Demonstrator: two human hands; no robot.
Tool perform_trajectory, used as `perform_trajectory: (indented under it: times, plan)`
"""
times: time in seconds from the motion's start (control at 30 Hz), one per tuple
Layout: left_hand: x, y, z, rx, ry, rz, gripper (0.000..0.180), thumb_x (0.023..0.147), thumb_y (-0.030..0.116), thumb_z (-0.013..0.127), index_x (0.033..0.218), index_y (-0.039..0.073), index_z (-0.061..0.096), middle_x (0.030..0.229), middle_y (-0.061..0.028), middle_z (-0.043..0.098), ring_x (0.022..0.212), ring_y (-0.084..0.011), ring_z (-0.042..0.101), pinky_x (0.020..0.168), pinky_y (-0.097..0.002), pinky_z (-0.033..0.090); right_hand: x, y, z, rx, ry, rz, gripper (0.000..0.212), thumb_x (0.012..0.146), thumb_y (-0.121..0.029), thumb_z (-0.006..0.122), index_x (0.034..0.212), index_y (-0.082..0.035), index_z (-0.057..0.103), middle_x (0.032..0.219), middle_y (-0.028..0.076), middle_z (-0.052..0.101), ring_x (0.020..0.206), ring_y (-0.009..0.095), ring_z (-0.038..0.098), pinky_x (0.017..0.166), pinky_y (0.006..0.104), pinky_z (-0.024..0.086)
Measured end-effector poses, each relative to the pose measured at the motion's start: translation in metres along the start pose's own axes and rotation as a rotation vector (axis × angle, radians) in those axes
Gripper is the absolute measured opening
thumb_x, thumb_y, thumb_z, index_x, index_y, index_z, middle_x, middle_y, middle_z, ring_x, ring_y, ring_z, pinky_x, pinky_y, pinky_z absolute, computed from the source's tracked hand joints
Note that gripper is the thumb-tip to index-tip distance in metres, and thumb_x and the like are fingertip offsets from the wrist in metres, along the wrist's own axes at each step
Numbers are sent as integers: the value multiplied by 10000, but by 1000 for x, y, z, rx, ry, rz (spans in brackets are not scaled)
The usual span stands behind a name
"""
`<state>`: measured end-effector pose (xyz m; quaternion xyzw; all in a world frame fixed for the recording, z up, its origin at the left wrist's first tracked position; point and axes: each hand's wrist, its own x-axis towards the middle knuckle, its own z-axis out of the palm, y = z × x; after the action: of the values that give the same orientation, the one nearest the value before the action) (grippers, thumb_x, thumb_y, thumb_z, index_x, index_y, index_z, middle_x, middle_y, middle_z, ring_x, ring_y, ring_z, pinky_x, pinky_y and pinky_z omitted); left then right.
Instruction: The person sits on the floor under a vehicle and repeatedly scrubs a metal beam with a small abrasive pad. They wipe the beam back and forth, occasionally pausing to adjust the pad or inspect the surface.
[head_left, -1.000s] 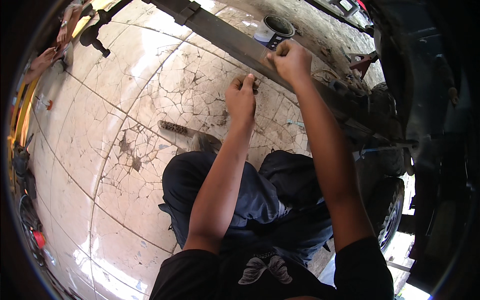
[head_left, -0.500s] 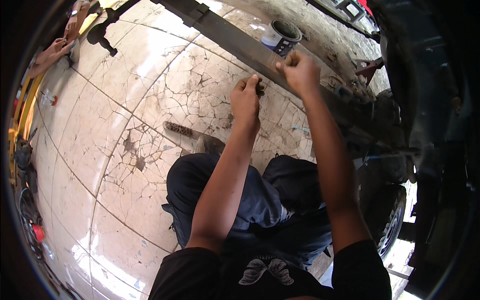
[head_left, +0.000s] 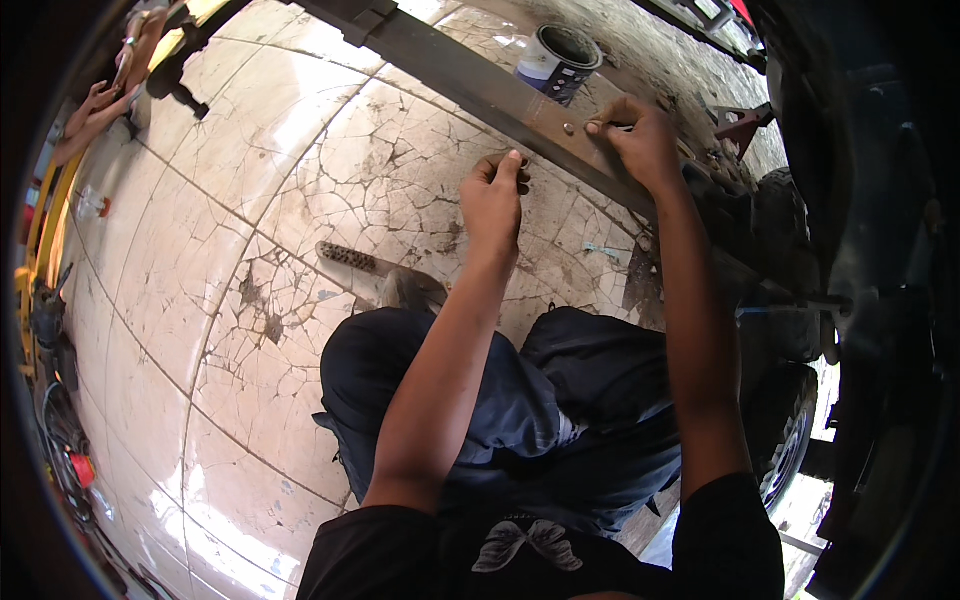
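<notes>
A long dark metal beam (head_left: pixel 465 78) runs diagonally across the floor ahead of me. Over its rusty stretch, my right hand (head_left: pixel 645 145) is closed with thumb and forefinger together; whatever they might pinch is too small to make out. Just left of those fingertips, a small pale round spot (head_left: pixel 569 128) shows on the beam, a hole or a bolt head, I cannot tell which. My left hand (head_left: pixel 490 200) is on the near side of the beam, fingers curled and thumb up. A small dark bit shows at its fingertips, its kind unclear.
An open paint can (head_left: pixel 560 62) stands beyond the beam. A jack stand (head_left: pixel 742 132) is at the far right, with a tyre (head_left: pixel 785 435) lower down. Cracked tiles (head_left: pixel 270 190) cover the floor. At upper left another person's hands (head_left: pixel 100 115) are near a yellow frame (head_left: pixel 50 215).
My right hand has moved right along the beam, uncovering the pale round spot. My left hand stays nearly in place, still curled. The view has shifted slightly.
</notes>
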<state>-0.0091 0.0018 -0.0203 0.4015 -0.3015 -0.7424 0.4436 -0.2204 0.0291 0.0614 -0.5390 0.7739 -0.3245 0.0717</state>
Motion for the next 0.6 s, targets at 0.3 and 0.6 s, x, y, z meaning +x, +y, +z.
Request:
perform_trajectory:
  times: [0.3,0.6]
  plan:
    - [-3,3,9,-43,5,-28,229,1033,228,680,974,13,732,832,-27,678,725,-107,542,682,-274,423,48,-19,30,72,-97,22,162,874,-106,850,859,-54,698,888,26,792,828,90,690,834,310,549]
    - [-7,13,7,-66,29,-29,230,1028,216,686,978,-3,734,834,-32,675,742,-113,562,708,-278,450,37,2,12,162,-150,-51,202,798,-235,910,856,-107,765,872,22,798,840,140,741,811,335,555]
